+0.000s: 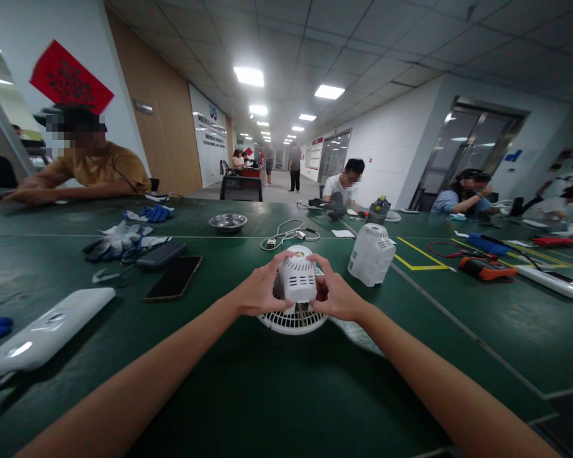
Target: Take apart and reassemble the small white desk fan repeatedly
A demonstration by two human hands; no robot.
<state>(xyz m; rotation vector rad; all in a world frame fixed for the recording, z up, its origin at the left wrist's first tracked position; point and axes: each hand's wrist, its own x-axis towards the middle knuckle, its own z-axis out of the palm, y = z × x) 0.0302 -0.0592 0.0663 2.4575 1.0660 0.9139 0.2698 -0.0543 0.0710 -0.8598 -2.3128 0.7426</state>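
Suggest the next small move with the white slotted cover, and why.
Probably tilt the white slotted cover a touch to check beneath it: the left grip and right grip hold it from both sides above the round white grille, inner parts show under its near edge, and this view can't tell whether it is attached.

Held housing (pixel 300 283) — smooth plastic; bowl (pixel 228 222) — glossy metal; tabletop (pixel 286 388) smooth, faintly glossy.

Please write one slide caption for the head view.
Left hand and right hand hold a white slotted plastic housing over a round white grille.
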